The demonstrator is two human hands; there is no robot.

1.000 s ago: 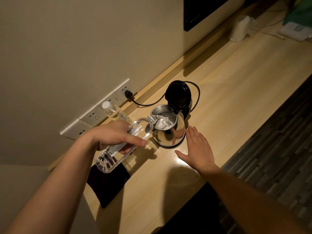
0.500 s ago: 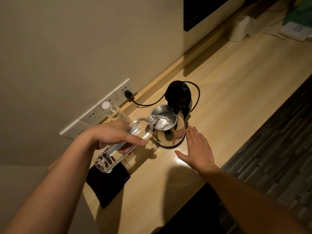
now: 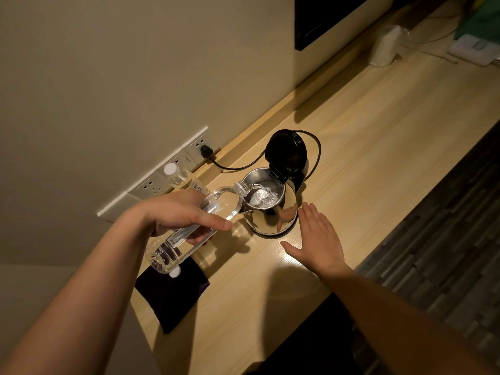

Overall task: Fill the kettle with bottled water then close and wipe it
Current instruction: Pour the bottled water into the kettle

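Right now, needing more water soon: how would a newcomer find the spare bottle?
On the wooden desk, follow the wall to the white socket strip left of the kettle. The spare bottle stands upright by it, white cap on, unlike the uncapped, tilted bottle.

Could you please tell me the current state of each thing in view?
kettle: lid open, water inside.
held bottle: uncapped, tipped, pouring into the kettle.
second bottle: capped, upright.
plug: plugged in.
cloth: lying flat.
left hand: grips the held bottle.
right hand: open, flat beside the kettle.
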